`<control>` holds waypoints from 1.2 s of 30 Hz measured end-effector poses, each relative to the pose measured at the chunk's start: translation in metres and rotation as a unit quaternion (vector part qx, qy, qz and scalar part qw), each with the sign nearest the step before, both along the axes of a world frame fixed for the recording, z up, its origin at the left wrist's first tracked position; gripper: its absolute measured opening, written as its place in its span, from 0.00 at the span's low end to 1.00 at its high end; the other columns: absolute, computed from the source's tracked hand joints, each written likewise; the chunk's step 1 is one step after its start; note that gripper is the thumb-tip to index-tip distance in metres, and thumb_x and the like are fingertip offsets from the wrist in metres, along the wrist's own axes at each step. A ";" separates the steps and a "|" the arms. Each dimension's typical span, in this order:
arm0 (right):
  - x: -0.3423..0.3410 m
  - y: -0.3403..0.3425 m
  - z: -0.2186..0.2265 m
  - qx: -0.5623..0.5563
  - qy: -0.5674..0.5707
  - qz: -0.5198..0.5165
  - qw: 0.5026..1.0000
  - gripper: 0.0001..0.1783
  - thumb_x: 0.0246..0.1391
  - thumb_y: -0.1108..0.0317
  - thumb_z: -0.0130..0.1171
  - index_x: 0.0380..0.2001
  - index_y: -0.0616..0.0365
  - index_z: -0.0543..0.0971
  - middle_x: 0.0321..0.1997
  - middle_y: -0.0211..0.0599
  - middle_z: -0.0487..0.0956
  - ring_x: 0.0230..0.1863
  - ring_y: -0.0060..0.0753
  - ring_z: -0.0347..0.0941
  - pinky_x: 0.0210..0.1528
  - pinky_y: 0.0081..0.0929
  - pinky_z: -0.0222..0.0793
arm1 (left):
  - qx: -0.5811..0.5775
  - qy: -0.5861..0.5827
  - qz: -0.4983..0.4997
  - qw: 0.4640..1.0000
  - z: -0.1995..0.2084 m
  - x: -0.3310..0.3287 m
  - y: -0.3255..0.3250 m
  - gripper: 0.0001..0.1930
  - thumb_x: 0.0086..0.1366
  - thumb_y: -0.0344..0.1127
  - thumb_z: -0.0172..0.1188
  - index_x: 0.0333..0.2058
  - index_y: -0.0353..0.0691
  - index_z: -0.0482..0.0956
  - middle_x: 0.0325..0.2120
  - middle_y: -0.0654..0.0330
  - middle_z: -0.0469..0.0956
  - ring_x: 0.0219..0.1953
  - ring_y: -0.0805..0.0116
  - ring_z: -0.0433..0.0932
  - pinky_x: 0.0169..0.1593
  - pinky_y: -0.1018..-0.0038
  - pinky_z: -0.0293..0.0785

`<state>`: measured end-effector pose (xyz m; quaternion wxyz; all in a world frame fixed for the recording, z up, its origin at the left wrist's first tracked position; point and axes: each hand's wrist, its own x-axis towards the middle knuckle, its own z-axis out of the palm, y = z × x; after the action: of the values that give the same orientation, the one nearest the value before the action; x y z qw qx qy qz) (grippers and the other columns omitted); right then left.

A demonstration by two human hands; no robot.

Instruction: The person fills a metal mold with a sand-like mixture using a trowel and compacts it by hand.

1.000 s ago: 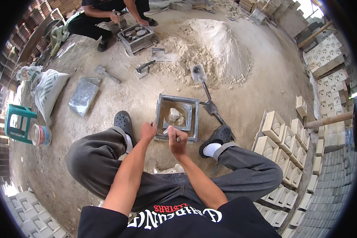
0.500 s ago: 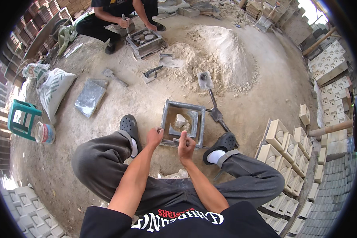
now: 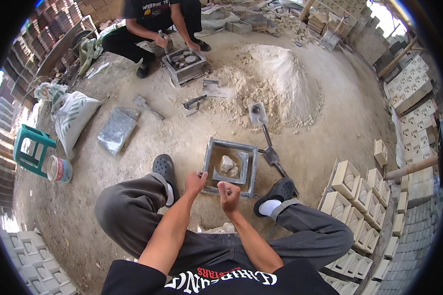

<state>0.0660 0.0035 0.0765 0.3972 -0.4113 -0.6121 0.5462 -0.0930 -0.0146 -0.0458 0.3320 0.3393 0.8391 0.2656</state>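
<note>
Between my feet on the ground is a square grey metal mould (image 3: 255, 169), with a smaller square frame (image 3: 246, 160) inside it. Pale lumps of material (image 3: 227, 163) lie in the middle of that inner frame. My left hand (image 3: 196, 182) is closed at the mould's near left side; its fingers hide whatever they may grip. Just over the near wall, my right hand (image 3: 229, 197) makes a fist with the thumb on top. What it holds, if anything, is too small to make out.
A long-handled metal tool (image 3: 270, 156) lies right of the mould. Beyond are a powder heap (image 3: 285, 78) and a co-worker's mould (image 3: 184, 73). Left are a metal plate (image 3: 117, 132), a green stool (image 3: 32, 147), a bucket (image 3: 60, 169) and a sack (image 3: 75, 118). Cast blocks (image 3: 347, 178) stand right.
The whole scene sits slightly lower and to the right in view. My right hand has drawn a little back toward me and its thumb has lowered. My left hand stays at the mould's side.
</note>
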 end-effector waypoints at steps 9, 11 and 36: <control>0.001 0.003 -0.001 0.073 0.102 0.056 0.991 0.38 0.63 0.36 0.36 0.13 0.59 0.59 0.16 0.24 0.56 0.20 0.20 0.52 0.23 0.25 0.45 | 0.008 0.021 0.019 1.000 -0.016 -0.001 -0.002 0.22 0.59 0.54 0.57 0.35 0.39 0.84 0.28 0.48 0.82 0.33 0.51 0.81 0.39 0.62 0.75; 0.004 0.009 -0.021 0.044 0.087 0.027 0.995 0.36 0.65 0.39 0.36 0.13 0.58 0.60 0.15 0.25 0.57 0.19 0.19 0.52 0.22 0.25 0.45 | 0.016 0.001 0.021 1.000 -0.010 0.006 0.005 0.23 0.59 0.54 0.57 0.35 0.38 0.84 0.28 0.48 0.82 0.33 0.51 0.81 0.39 0.62 0.75; -0.012 0.001 0.008 -0.025 0.014 -0.046 0.999 0.23 0.57 0.68 0.55 0.11 0.63 0.62 0.11 0.23 0.54 0.17 0.12 0.49 0.18 0.26 0.44 | 0.026 -0.040 0.020 0.999 -0.026 -0.002 0.010 0.29 0.56 0.58 0.61 0.25 0.28 0.82 0.17 0.48 0.78 0.21 0.61 0.78 0.30 0.65 0.72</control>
<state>0.0543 0.0049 0.0843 0.4201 -0.4408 -0.5729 0.5486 -0.0955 -0.0047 -0.0719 0.3507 0.3203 0.8245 0.3076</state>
